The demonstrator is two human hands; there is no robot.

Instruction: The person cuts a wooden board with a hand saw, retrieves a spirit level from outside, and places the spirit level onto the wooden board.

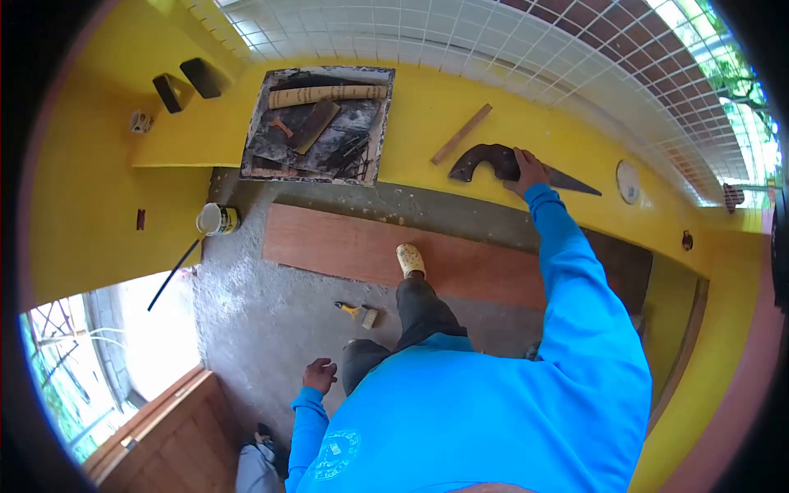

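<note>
My right hand (531,171) reaches out to the yellow ledge and is closed on a handsaw (573,181) near where its dark handle meets the blade. The saw lies with its curved handle to the left and its pointed tip to the right. A narrow wood strip (462,134) rests on the ledge left of the saw. Down by my left leg, my left hand (320,375) hangs with loosely bent fingers and nothing visible in it. A long plywood board (345,245) lies on the floor, with my foot in a pale clog (410,260) on it.
A paint-stained tray (385,123) on the ledge holds a rolled sandpaper sheet and scraps. A paint can (219,219) stands on the floor at left; a yellow-handled brush (359,313) lies near my leg. White wire mesh (460,37) runs behind the ledge. A wooden door (168,435) is lower left.
</note>
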